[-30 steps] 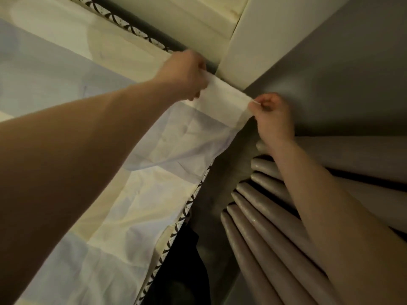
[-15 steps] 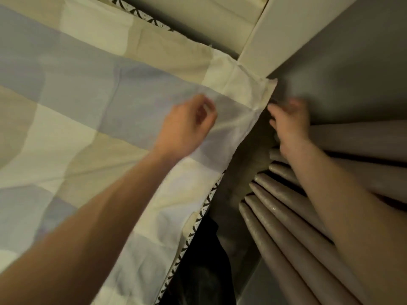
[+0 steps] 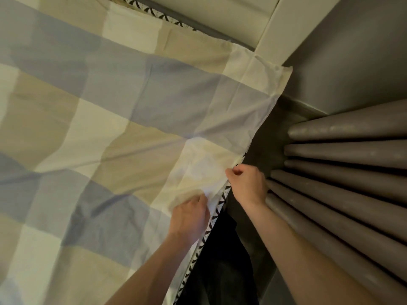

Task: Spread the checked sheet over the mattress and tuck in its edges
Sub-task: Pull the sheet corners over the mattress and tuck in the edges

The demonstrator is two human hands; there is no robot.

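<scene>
Checked sheet [image 3: 114, 119], thin cloth in pale blue, beige and cream squares: was spread, creased, from the near edge to the far corner over the mattress [image 3: 221, 202], of which only a black-and-white patterned fabric edging was exposed.
Dark gap [image 3: 222, 271], black unlit space: was recorded beside the mattress's right side; its contents could not be made out.
Left hand [image 3: 189, 216], bare, knuckles up: was found on the sheet's right margin, fingers curled into a bunched fold of cloth, which was grasped just inside the edge.
Right hand [image 3: 247, 182], bare: was found just beyond the left one, at the mattress's side, clenched on the sheet's edge with the thumb laid on top.
Sheet edge, right side: was seen lying over the patterned edging between the two hands, not tucked under.
Ribbed unit [image 3: 343, 179], grey-brown rounded tubes set side by side: was noted right of the gap, just beside the right wrist.
Sheet corner [image 3: 267, 71], cream and wrinkled: was laid against the foot of the upright panel.
Upright panel [image 3: 275, 29], cream, smooth: was recorded at the mattress's far right corner.
Wall [image 3: 352, 51], plain grey: was recorded farthest, behind the tubes.
</scene>
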